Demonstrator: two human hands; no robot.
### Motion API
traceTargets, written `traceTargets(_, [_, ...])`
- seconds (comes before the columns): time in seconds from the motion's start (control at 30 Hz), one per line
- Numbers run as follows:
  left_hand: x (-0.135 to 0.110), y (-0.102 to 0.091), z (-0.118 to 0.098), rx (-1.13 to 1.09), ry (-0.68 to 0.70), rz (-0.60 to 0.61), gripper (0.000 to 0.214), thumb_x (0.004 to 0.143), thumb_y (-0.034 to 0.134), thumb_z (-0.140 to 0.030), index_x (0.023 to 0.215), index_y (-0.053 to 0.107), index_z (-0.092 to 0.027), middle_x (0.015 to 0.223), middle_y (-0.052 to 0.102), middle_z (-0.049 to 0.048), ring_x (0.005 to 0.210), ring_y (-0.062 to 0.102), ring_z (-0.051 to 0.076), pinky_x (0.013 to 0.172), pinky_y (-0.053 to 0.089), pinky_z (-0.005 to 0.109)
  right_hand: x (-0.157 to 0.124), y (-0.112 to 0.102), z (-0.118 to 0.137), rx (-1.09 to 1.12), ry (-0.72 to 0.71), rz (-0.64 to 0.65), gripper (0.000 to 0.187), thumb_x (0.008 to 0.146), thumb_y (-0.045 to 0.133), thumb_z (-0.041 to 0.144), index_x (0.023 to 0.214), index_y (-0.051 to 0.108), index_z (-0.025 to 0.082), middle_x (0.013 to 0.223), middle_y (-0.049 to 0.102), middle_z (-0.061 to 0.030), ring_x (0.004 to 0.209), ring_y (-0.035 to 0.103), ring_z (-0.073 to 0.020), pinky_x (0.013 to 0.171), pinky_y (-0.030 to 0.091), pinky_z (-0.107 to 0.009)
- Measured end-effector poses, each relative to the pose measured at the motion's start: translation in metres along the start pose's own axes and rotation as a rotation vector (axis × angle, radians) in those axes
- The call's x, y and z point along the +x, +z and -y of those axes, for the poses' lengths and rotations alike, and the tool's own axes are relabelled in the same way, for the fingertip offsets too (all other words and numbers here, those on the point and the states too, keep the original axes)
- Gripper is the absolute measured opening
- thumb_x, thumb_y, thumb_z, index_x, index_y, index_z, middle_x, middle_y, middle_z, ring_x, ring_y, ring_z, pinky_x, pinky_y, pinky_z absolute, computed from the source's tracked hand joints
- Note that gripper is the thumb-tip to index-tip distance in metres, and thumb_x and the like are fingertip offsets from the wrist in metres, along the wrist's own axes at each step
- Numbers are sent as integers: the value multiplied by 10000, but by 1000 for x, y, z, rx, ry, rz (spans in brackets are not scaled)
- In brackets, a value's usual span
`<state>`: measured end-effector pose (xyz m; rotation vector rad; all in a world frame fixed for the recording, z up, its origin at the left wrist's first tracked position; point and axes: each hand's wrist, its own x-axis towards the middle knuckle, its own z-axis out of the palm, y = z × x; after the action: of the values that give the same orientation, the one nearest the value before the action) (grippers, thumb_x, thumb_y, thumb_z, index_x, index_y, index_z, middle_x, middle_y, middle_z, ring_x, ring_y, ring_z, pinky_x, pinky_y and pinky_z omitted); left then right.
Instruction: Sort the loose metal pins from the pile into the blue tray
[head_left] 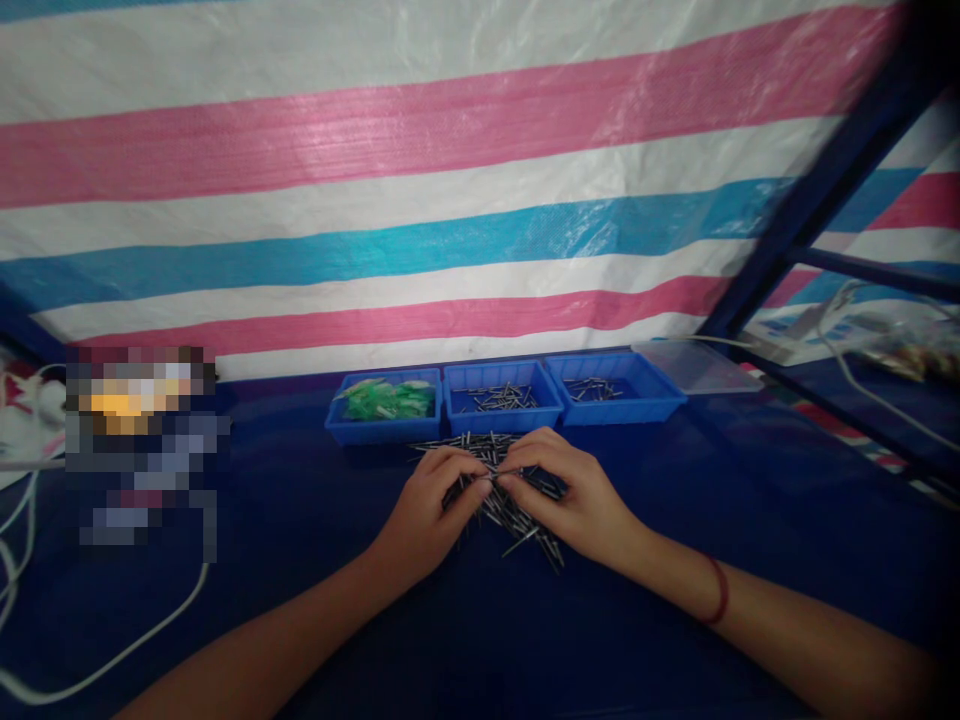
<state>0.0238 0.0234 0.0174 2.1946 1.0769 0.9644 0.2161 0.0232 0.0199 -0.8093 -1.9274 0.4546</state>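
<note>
A pile of thin metal pins (517, 515), some silvery and some dark, lies loose on the dark blue tabletop. Above it my left hand (435, 505) and my right hand (577, 495) meet fingertip to fingertip. Both are closed in a pinch on a small, thin metal pin (492, 476), mostly covered by the fingers. Just behind the pile stands a blue tray (502, 418) holding more such pins. To its right, another blue tray (645, 385) has a smaller bunch of pins at its left end.
The left blue tray (382, 431) holds green plastic-looking pieces (390, 400). A clear flat sheet or lid (705, 368) lies beside the right tray. A white cable (142, 640) loops across the left, near a blurred-out patch. A striped tarp (450, 240) hangs behind; a dark frame post (810, 180) slants at right.
</note>
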Motion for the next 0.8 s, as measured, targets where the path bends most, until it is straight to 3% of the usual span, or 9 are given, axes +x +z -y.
traceTargets(0.37, [0,-3,-2,-1,14,-92,86,881,546,-225,923,612,-190,961,601,56,932,563,180,857,444,310,-1,2,-3,-8,4,38,83,828,572,158,879,610,212,834,649,-42,831,587,-182,751,477,-343])
traceTargets(0.57, [-1,-3,0,22,23,-103,76,873,563,-224,928,602,-190,968,592,53,941,564,177,867,443,312,3,0,-4,-90,-62,97,77,845,551,169,860,617,205,802,655,-35,795,589,-176,736,463,-340])
traceTargets(0.67, [-1,-3,-1,59,24,-98,111,871,565,-238,973,579,-197,989,595,55,951,563,186,858,450,318,10,-14,-11,-174,-79,23,84,848,547,185,863,624,216,820,664,-30,803,595,-182,750,464,-350])
traceTargets(0.8, [1,-10,1,174,67,-87,214,897,500,-206,1106,544,-190,1037,597,77,983,552,197,880,442,339,19,-47,-35,-394,-23,-200,82,846,545,218,829,624,218,789,659,-34,758,591,-194,731,460,-358])
